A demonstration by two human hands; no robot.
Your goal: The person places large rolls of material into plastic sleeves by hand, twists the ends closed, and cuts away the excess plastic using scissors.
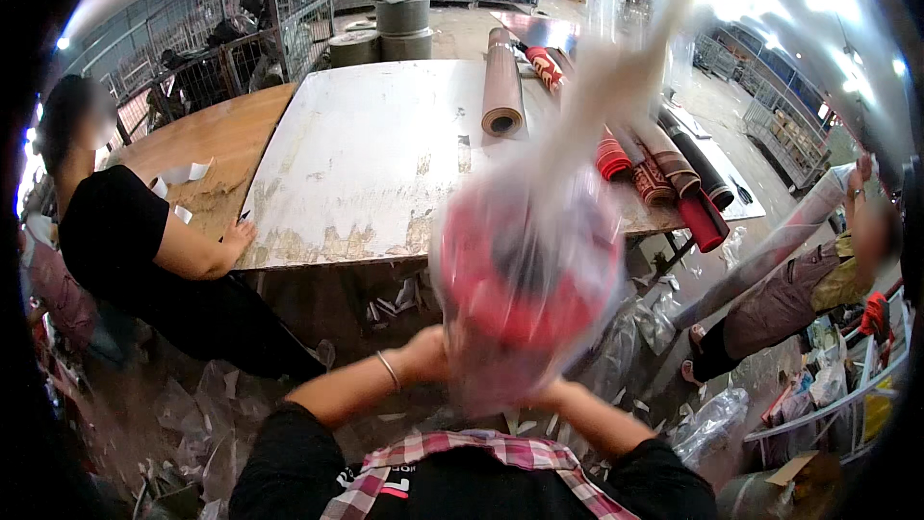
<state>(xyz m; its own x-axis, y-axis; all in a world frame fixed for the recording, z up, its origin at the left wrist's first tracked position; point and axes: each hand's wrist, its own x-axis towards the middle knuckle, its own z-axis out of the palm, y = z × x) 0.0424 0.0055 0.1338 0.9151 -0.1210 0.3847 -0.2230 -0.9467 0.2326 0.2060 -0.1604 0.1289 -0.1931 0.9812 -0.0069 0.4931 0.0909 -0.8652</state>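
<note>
Both forearms are raised from the lower edge and angled inward toward each other. The left hand (430, 354) is closed in a grip, a thin bangle worn at its wrist. The right hand (551, 395) is mostly hidden; its grip cannot be made out.

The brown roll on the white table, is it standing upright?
No, the brown roll lies flat on the white table, its open end facing the camera.

A worn white worktable (366, 154) stands on a littered floor (183, 404), wire cages (289, 0) behind.
</note>
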